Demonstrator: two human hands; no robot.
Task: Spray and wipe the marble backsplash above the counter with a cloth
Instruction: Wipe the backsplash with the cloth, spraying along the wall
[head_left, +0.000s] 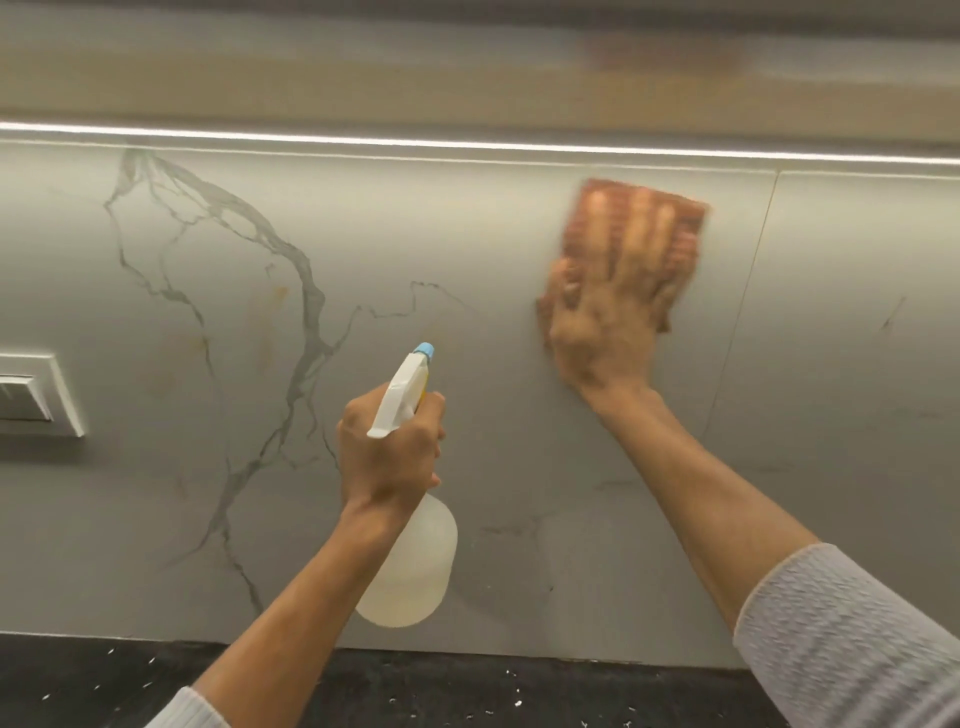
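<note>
Against the backsplash (467, 249), the right hand (613, 312) presses a cloth (685, 228) with flat fingers, while left of it the left hand (389, 447) grips a spray bottle (410, 566).

White switch plate (32, 395), lit strip (467, 147) overhead

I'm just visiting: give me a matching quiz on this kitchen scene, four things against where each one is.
Things:
1. orange ribbed cloth
2. translucent plastic spray bottle with a blue nozzle
3. white rectangular wall switch
4. black speckled counter

Places:
A. far left on the wall
B. along the bottom of the view
C. pressed flat under the right hand on the grey-veined marble backsplash
D. gripped by the left hand

Pairs: 1-C, 2-D, 3-A, 4-B
</note>
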